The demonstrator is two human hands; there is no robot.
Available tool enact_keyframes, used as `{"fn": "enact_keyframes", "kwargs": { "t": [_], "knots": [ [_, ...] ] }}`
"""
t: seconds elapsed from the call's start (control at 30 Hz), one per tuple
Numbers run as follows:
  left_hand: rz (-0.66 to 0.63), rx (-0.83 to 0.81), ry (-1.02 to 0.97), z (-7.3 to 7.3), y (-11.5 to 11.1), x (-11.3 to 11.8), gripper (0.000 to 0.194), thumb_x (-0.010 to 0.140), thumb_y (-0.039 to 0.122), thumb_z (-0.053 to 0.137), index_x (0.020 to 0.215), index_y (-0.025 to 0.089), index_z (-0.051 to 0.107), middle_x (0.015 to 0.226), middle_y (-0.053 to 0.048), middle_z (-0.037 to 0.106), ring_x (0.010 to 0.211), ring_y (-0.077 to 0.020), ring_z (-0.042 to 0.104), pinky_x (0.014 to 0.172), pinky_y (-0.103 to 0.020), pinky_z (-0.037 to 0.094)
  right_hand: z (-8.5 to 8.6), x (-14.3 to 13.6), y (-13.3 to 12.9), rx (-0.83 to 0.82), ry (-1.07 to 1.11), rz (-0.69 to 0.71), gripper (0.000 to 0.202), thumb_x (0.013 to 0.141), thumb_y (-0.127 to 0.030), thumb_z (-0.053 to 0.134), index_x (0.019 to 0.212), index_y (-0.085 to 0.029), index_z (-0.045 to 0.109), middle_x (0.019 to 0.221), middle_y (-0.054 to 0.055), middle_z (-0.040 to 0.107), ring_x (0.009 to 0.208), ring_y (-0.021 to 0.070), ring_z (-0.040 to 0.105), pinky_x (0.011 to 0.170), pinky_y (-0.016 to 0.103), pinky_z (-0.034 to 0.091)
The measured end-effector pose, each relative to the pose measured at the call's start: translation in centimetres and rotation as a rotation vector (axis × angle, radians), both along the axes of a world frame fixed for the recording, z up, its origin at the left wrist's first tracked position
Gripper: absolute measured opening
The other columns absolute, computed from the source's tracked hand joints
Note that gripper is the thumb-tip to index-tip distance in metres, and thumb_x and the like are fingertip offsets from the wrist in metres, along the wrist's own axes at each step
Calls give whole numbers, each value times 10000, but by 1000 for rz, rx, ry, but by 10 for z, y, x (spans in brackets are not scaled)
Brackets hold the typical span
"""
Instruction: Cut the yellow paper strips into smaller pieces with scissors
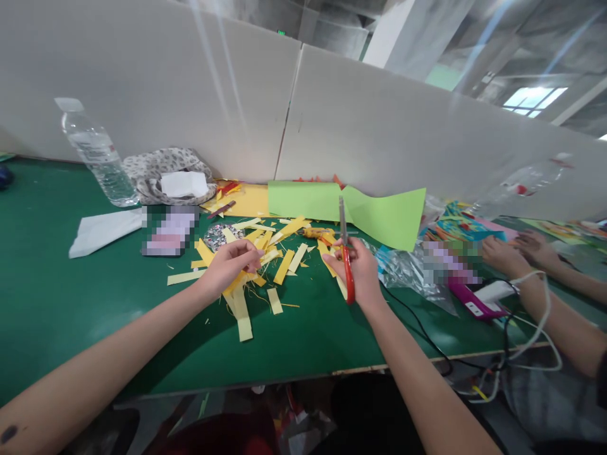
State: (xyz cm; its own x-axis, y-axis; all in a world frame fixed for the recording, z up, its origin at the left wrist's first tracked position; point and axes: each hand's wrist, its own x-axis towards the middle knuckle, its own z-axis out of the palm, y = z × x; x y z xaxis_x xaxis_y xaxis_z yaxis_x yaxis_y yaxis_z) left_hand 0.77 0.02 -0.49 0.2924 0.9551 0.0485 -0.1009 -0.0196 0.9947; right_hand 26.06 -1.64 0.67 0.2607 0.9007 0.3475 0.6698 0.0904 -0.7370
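My right hand (361, 270) is closed round a pair of scissors (349, 272) with red handles, its blades pointing up and away from me. Close by its thumb are yellow strips that I cannot tell are held or lying there. My left hand (232, 264) hovers over a loose pile of yellow paper strips (283, 266), thumb and fingertips pinched together. Whatever is in that pinch, if anything, is too small to make out. Pale and deeper yellow strips (243, 314) lie scattered below and between both hands on the green table (156, 341).
Green paper (306, 201) stands along the white partition (208, 82). A water bottle (99, 155), patterned cloth bag (142, 170) and blurred phone (171, 232) are at left. Clear plastic (412, 268), a magenta power strip (474, 303) and cables lie right, near another person's hands (505, 256).
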Motion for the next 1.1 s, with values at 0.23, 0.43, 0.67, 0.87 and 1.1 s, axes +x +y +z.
{"fn": "enact_keyframes", "kwargs": {
  "t": [0.23, 0.43, 0.67, 0.87, 1.1],
  "knots": [
    [-343, -103, 167, -3, -11, 8, 326, 793, 451, 558, 881, 165, 689, 835, -74, 703, 699, -146, 622, 595, -239, 476, 3, -43, -30, 166, 192, 198, 284, 650, -298, 699, 855, -222, 517, 721, -27, 574, 632, 123, 575, 634, 264, 483],
    [-410, -183, 134, -6, -18, 13, 406, 819, 507, 501, 814, 138, 672, 819, -92, 686, 749, -179, 639, 578, -250, 502, -10, -72, -45, 98, -20, 322, 192, 707, -242, 633, 880, -215, 553, 743, -4, 635, 628, 124, 591, 611, 230, 471],
    [-335, -309, 53, -12, -17, 13, 195, 728, 320, 651, 841, 162, 637, 844, -37, 664, 772, -141, 619, 681, -254, 510, -20, -83, -53, 93, -241, 378, 203, 754, -209, 553, 953, -211, 594, 708, -6, 660, 590, 123, 583, 566, 209, 424],
    [-153, -279, -4, -11, -11, 11, 229, 651, 314, 731, 758, 166, 592, 712, 19, 624, 630, -76, 572, 574, -185, 438, -11, -74, -50, 96, -253, 430, 204, 732, -254, 585, 934, -231, 576, 750, -10, 678, 629, 136, 617, 615, 222, 447],
    [51, -143, -182, 1, -5, 2, 235, 651, 288, 751, 767, 186, 574, 737, 16, 672, 716, -106, 629, 588, -189, 455, 16, -9, -18, -108, -610, -124, 271, 777, -327, 535, 1026, -221, 555, 747, 48, 680, 654, 214, 624, 571, 271, 387]
  ]
}}
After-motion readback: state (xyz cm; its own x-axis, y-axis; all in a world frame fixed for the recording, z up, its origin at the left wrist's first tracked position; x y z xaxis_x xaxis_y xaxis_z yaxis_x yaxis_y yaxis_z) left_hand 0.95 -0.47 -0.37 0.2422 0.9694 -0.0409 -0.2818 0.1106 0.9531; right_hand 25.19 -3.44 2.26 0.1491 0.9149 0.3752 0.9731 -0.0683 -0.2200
